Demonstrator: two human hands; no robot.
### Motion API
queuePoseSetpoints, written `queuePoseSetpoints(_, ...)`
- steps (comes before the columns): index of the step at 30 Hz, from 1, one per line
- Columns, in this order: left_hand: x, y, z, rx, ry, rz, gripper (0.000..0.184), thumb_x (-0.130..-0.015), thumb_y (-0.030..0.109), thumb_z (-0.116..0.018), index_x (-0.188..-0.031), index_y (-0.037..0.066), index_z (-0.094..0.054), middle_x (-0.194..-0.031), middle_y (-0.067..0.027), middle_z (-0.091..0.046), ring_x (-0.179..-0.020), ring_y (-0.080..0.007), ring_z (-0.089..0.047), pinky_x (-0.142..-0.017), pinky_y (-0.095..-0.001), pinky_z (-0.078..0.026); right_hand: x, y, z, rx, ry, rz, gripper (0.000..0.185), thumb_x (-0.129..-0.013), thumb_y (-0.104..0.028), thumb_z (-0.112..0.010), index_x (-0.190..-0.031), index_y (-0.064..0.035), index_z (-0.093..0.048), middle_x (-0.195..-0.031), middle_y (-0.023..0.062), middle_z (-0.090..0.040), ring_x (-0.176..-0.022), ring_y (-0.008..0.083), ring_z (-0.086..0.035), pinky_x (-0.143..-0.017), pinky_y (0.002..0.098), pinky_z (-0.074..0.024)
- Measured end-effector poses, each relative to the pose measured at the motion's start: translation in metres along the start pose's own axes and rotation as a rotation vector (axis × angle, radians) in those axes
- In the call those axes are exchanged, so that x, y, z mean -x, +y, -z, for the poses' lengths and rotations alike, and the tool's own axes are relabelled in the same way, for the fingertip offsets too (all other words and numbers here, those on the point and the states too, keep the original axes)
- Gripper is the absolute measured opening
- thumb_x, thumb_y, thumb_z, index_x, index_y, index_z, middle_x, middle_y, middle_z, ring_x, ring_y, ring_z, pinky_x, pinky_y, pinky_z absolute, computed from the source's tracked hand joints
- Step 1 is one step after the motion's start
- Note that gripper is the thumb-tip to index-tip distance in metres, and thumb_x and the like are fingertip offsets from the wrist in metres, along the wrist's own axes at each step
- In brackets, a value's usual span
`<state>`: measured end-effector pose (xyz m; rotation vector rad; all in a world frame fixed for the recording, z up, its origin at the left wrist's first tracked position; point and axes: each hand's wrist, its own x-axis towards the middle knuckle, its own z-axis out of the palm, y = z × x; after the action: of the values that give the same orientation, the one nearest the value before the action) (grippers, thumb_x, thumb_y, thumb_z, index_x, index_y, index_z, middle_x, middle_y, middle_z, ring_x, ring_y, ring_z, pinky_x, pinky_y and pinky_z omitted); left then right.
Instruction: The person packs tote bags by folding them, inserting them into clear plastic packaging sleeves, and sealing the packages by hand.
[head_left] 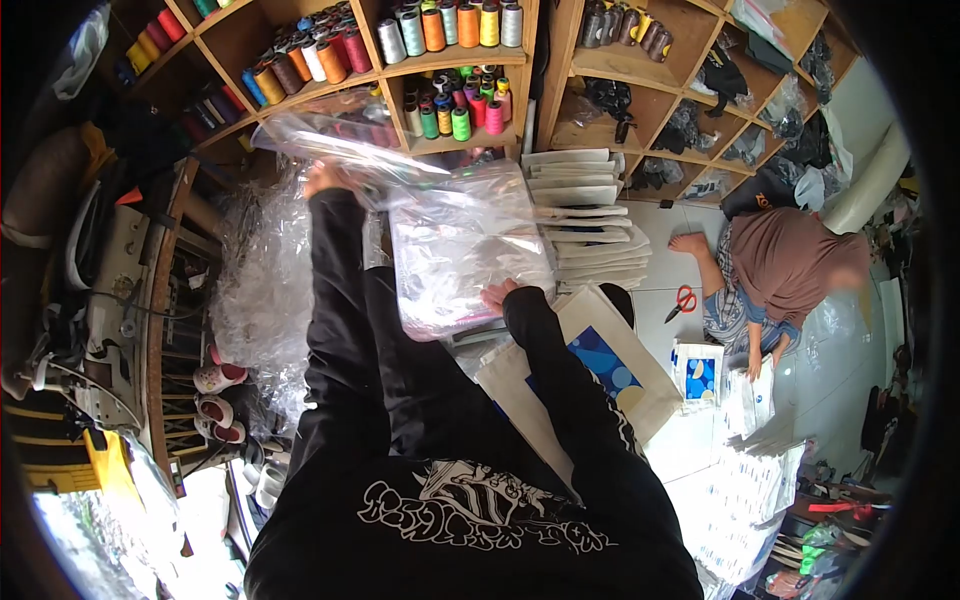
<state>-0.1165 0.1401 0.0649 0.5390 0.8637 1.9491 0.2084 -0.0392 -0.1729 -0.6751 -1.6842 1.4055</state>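
My left hand (322, 178) is raised at the upper left, its fingers closed on a clear plastic bag (345, 140) that spreads out to the right and is partly blurred. A stack of clear plastic bags (470, 240) lies in front of me. On its near right part rests my right hand (497, 294), fingers apart and touching the plastic. Cream fabric bags with a blue printed panel (605, 358) lie beneath my right forearm. Behind them stands a tall pile of folded cream fabric bags (590, 215).
Crumpled plastic wrap (262, 270) heaps up on my left. Wooden shelves hold thread spools (433, 30). At the right, another person (785, 265) sits on the floor, hands on a small white bag (750, 400). Red-handled scissors (682, 300) lie nearby.
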Motion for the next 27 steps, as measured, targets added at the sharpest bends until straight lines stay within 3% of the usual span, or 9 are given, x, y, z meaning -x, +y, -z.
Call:
queuePoseSetpoints(3, 0.014, -0.034, 0.051, 0.323, -0.221, 0.356, 0.035, -0.086, 0.016, -0.048, -0.117, 0.002, -0.043, -0.109, -0.0146, -0.053, -0.102, -0.0317, -0.051, -0.075, -0.0505, -0.048, -0.020, -0.030, -0.004, -0.049, 0.015, -0.200, 0.045, -0.089, -0.027, -0.042, -0.122, 0.0024, -0.032, -0.122, 0.0261, -0.041, -0.107, 0.0403, -0.047, -0.088, 0.0466, -0.0424)
queuePoseSetpoints(12, 0.094, -0.067, 0.093, -0.704, -0.732, -0.106, 0.037, -0.086, 0.015, -0.047, -0.121, 0.006, -0.042, -0.110, -0.0136, -0.054, -0.103, -0.0292, -0.051, -0.082, -0.0435, -0.046, 0.009, -0.132, -0.003, -0.186, 0.039, -0.753, 0.058, -0.086, -0.036, -0.051, -0.122, 0.0049, -0.032, -0.117, 0.0293, -0.045, -0.101, 0.0419, -0.051, -0.083, 0.0449, -0.0467)
queuePoseSetpoints(15, 0.120, -0.061, 0.123, -1.054, -0.880, -0.271, 0.038, -0.086, 0.015, -0.047, -0.123, 0.007, -0.041, -0.110, -0.0132, -0.054, -0.104, -0.0284, -0.051, -0.085, -0.0411, -0.046, 0.002, -0.161, 0.001, 1.195, -0.518, 0.002, 0.067, -0.080, -0.040, -0.059, -0.124, 0.0033, -0.032, -0.112, 0.0252, -0.051, -0.095, 0.0364, -0.056, -0.076, 0.0428, -0.0490)
queuePoseSetpoints(17, 0.121, -0.045, 0.108, -1.208, -0.962, -0.560, 0.037, -0.085, 0.015, -0.046, -0.121, 0.007, -0.044, -0.104, -0.0143, -0.056, -0.099, -0.0295, -0.053, -0.085, -0.0387, -0.044, -0.017, -0.184, -0.024, 0.192, 0.012, -0.877, 0.084, -0.070, -0.041, -0.070, -0.129, 0.0014, -0.027, -0.109, 0.0218, -0.054, -0.101, 0.0336, -0.054, -0.079, 0.0398, -0.0464)
queuePoseSetpoints(18, 0.122, -0.039, 0.101, -1.351, -1.039, -0.855, 0.036, -0.084, 0.016, -0.045, -0.118, 0.006, -0.047, -0.098, -0.0154, -0.058, -0.093, -0.0305, -0.055, -0.086, -0.0362, -0.043, -0.025, -0.204, -0.037, 0.378, 0.154, -0.619, 0.090, -0.066, -0.039, -0.073, -0.130, 0.0024, -0.026, -0.108, 0.0216, -0.054, -0.103, 0.0333, -0.052, -0.081, 0.0390, -0.0456)
queuePoseSetpoints(20, 0.112, -0.051, 0.099, -1.640, -1.196, -0.585, 0.040, -0.083, 0.012, -0.046, -0.122, 0.003, -0.044, -0.105, -0.0171, -0.056, -0.096, -0.0329, -0.055, -0.088, -0.0360, -0.042, -0.042, -0.228, -0.054, 0.688, 0.423, -0.132, 0.098, -0.061, -0.038, -0.077, -0.131, 0.0031, -0.022, -0.109, 0.0215, -0.053, -0.102, 0.0329, -0.052, -0.083, 0.0377, -0.0448)
queuePoseSetpoints(22, 0.122, -0.048, 0.092, -0.191, -0.680, 0.606, 0.044, -0.079, 0.011, -0.048, -0.122, 0.004, -0.045, -0.100, -0.0184, -0.056, -0.094, -0.0339, -0.055, -0.085, -0.0348, -0.044, -0.066, -0.229, -0.052, 0.811, 0.553, 0.096, 0.101, -0.059, -0.038, -0.078, -0.132, 0.0027, -0.021, -0.110, 0.0217, -0.052, -0.100, 0.0328, -0.053, -0.083, 0.0372, -0.0449)
queuePoseSetpoints(23, 0.131, -0.039, 0.080, -0.196, -0.680, 0.603, 0.044, -0.079, 0.011, -0.048, -0.122, 0.004, -0.045, -0.100, -0.0184, -0.056, -0.094, -0.0339, -0.055, -0.085, -0.0348, -0.044, -0.079, -0.224, -0.048, 0.751, 0.651, 0.178, 0.092, -0.062, -0.036, -0.077, -0.129, 0.0018, -0.027, -0.105, 0.0207, -0.055, -0.091, 0.0315, -0.056, -0.076, 0.0369, -0.0469)
queuePoseSetpoints(27, 0.125, -0.070, 0.102, -1.416, -0.741, -0.420, 0.044, -0.077, 0.018, -0.063, -0.119, 0.016, -0.047, -0.108, -0.0131, -0.053, -0.078, -0.0210, -0.059, -0.066, -0.0364, -0.053, -0.119, -0.144, -0.025, -0.200, 0.672, -0.283, 0.050, -0.075, -0.028, -0.068, -0.111, -0.0015, -0.046, -0.084, 0.0142, -0.062, -0.070, 0.0254, -0.060, -0.058, 0.0359, -0.0476)
